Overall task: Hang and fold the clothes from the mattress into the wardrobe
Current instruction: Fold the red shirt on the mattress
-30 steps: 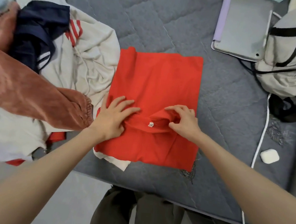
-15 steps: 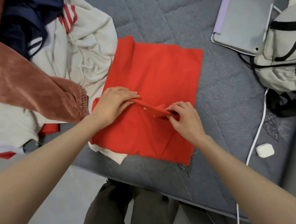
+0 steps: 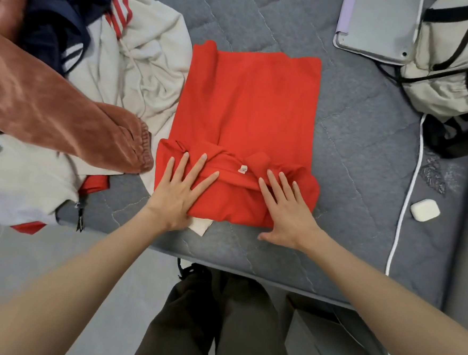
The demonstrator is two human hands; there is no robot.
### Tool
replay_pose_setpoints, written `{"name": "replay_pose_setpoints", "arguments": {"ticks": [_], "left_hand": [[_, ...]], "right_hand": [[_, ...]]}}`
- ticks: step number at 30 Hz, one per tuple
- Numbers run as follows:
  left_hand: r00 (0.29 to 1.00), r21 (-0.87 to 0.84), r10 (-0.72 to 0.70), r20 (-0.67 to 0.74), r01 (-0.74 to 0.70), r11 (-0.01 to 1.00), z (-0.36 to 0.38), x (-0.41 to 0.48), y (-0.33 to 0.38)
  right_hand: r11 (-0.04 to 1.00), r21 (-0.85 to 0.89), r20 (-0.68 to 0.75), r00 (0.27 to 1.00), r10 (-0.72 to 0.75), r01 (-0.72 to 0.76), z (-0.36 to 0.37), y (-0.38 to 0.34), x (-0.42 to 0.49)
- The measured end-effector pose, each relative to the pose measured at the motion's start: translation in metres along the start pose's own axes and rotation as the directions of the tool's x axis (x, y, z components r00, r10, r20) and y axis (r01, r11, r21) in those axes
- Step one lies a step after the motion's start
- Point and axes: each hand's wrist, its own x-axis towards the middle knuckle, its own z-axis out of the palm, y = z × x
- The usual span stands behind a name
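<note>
A red shirt (image 3: 248, 109) lies folded into a narrow rectangle on the grey mattress (image 3: 353, 158), its collar end with a small white tag turned toward me. My left hand (image 3: 180, 190) presses flat on the near left part of the shirt, fingers straight and spread. My right hand (image 3: 287, 206) presses flat on the near right part, fingers straight. A pile of other clothes lies at the left: a rust-brown velvet garment (image 3: 51, 117), a cream hoodie with red stripes (image 3: 147, 60) and a navy garment (image 3: 58, 15).
A grey tablet in a lilac case (image 3: 376, 23) and a beige backpack (image 3: 454, 59) lie at the back right. A white cable (image 3: 409, 195) and a white earbud case (image 3: 425, 209) lie to the right. The mattress edge runs just in front of my legs.
Both hands pinched the collar fold half a second ago; now they lie flat with straight fingers on the near end of the shirt, nearer to me.
</note>
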Motion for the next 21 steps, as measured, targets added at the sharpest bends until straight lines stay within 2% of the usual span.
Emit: {"name": "replay_pose_setpoints", "arguments": {"ticks": [2, 5, 10, 16, 21], "left_hand": [[1.0, 0.076, -0.014, 0.006, 0.013, 0.997, 0.001, 0.002, -0.001], [0.999, 0.064, -0.029, 0.016, 0.028, 0.998, 0.002, 0.004, -0.001], [0.997, -0.056, 0.004, 0.081, 0.0, 0.998, -0.002, 0.0, -0.001], [0.971, -0.13, 0.079, 0.227, -0.05, 0.99, -0.022, -0.016, -0.007], [0.846, -0.304, 0.175, 0.503, -0.017, 0.953, -0.043, -0.043, 0.007]], "right_hand": [[0.998, -0.056, -0.017, 0.999, 0.034, -0.035, 0.01, -0.006, 0.0], [0.992, -0.062, -0.072, 0.992, 0.108, -0.113, 0.019, -0.013, 0.006], [0.991, 0.077, -0.055, 0.992, 0.114, -0.11, 0.017, -0.014, 0.01], [0.971, 0.232, 0.207, 0.978, -0.002, -0.047, -0.02, 0.002, 0.0], [0.949, 0.303, 0.449, 0.892, -0.058, -0.09, -0.032, -0.011, -0.033]]}}
